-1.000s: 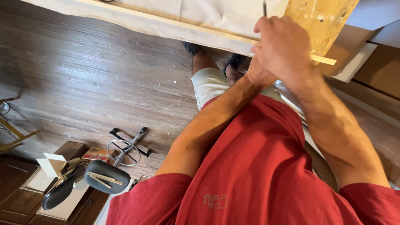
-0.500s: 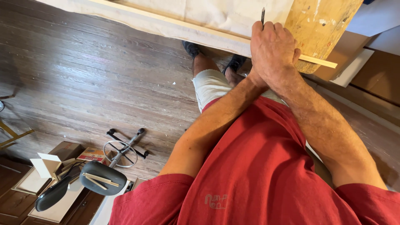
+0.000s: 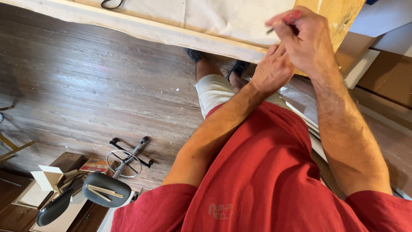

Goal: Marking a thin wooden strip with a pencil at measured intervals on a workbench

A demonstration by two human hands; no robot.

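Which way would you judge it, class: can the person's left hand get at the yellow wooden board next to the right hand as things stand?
Probably yes. The left hand lies at the edge of the white panel, just below the right hand, which grips a pencil. The yellow wooden board sits right behind, with only the right hand partly between.

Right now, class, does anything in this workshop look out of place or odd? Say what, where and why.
Yes. Two thin wooden sticks lie loose on the seat of the stool at lower left, an odd place for offcuts. Pale chips are scattered on the dark floor. At the bench edge, the right hand grips a red pencil normally.
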